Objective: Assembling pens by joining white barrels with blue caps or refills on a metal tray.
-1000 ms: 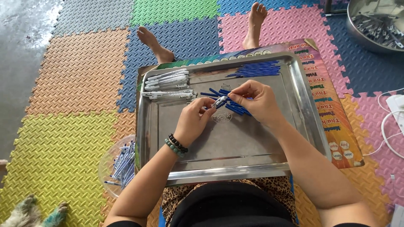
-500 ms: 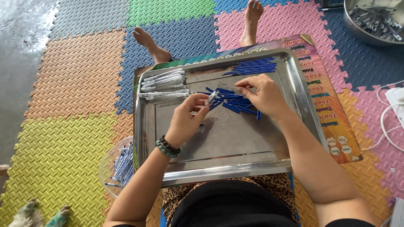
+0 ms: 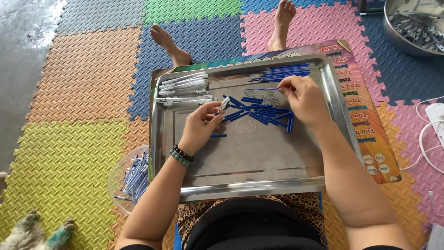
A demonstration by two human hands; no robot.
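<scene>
Sitting on the foam floor mats (image 3: 69, 111) w/ a steel tray (image 3: 252, 171) resting across the lap, over a printed sheet (image 3: 370, 139). Left hand (image 3: 201, 127) curling over the tray's middle, thumb & forefinger pinching a small white-and-blue pen part (image 3: 224, 105) – tip pointing up toward the tray's far side. Wearing a dark bead bracelet (image 3: 181, 156) at that wrist. Right hand (image 3: 303, 99) reaching to the far right of the tray, fingers bent & pressing together at the tips – pinching one thin blue refill tube (image 3: 261, 89) lying flat, just beside a bundle of long blue refills (image 3: 284, 72) at the far rim. Lying scattered between both hands: short blue caps (image 3: 261, 113), loosely heaped, touching one another; one stray blue cap (image 3: 218, 135) lying apart, just under the left hand. Small metal springs (image 3: 268, 98) sitting near the right fingertips – too small to tell more. Stacking at the tray's far left corner: white pen barrels (image 3: 185, 85), in rows. Standing left of the tray on the mats, a clear plastic bowl (image 3: 116, 178) holding finished pens (image 3: 134, 178). Showing at top right, a metal basin (image 3: 414, 28) w/ more parts. Stretching out beyond the tray, two bare feet (image 3: 169, 44).
</scene>
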